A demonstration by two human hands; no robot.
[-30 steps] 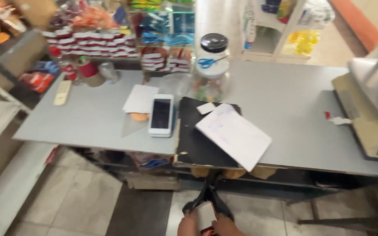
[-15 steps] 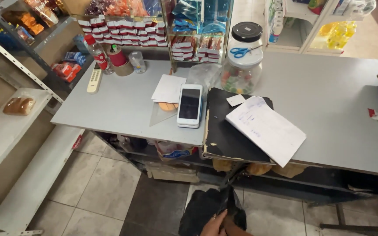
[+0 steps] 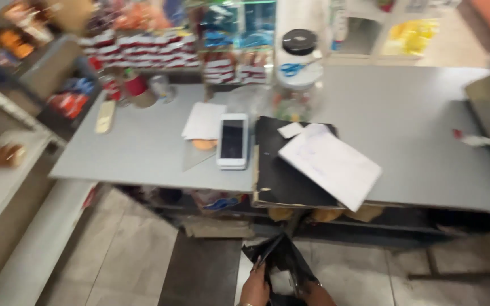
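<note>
Below the grey laminate counter [image 3: 143, 164], both hands (left hand [image 3: 255, 288], right hand [image 3: 317, 294]) grip a crumpled black plastic bag [image 3: 282, 260], pulling its mouth open.

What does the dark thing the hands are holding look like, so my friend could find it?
Start at the long grey counter and look below its front edge, above the tiled floor. There the left hand and right hand hold a floppy black bag open. It is the only thing held in hands, unlike the flat black folder lying on the counter.
</note>
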